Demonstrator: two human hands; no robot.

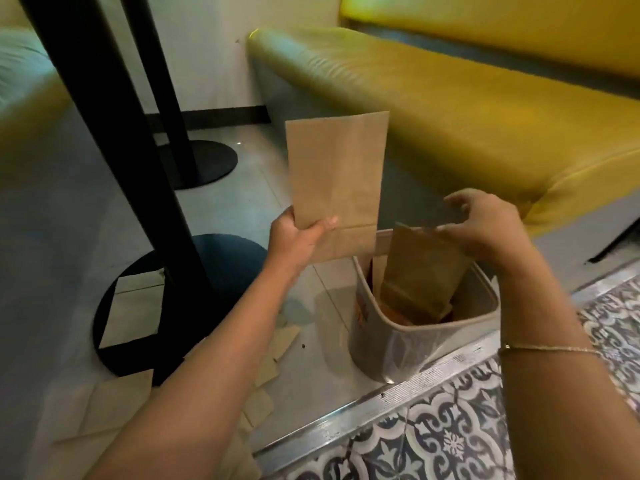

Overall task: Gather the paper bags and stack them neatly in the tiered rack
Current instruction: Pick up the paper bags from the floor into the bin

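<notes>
Left grip (298, 233) pinches flat (creased) kraft bag (336, 174).

The left hand (299, 233) covered the lower left corner of the flat paper bag (336, 181); only the thumb showed on the bag's face, and the fingers lay hidden behind it. The fingers (460, 202) of the right hand (485, 226) were motion-blurred, so the grip on the second bag (422, 268) could not be resolved. That bag's lower end was hidden inside the translucent bin (433, 337), and the bin's other contents were indistinct. The print on the bin's left wall was too small to read. The left forearm covered part of the loose bags on the floor (114, 407). The yellow bench (450, 109) was cut off at the right edge, and the black post (104, 126) at the top.
</notes>
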